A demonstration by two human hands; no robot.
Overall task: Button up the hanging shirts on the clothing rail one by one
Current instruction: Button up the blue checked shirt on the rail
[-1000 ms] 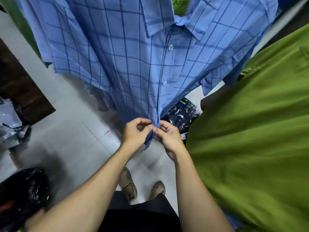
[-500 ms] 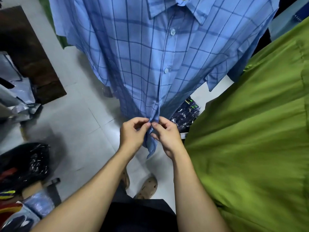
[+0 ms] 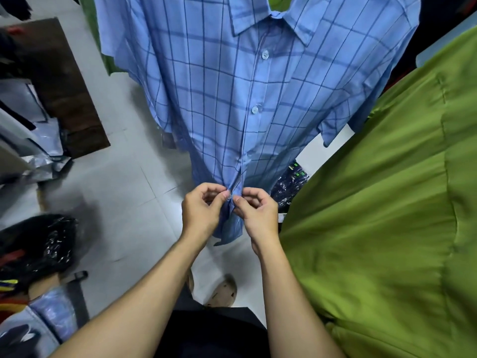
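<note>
Head view: pale tiled floor [image 3: 116, 197]; left hand [image 3: 200, 213], right hand [image 3: 258, 215], fingers [image 3: 224, 196] tight on blue checked shirt [image 3: 219, 99].

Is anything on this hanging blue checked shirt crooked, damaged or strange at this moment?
Nothing looks damaged. The blue checked shirt hangs straight, its two pale buttons closed in line. Only the lower front puckers, where the left hand and right hand pinch it near the hem.
</note>
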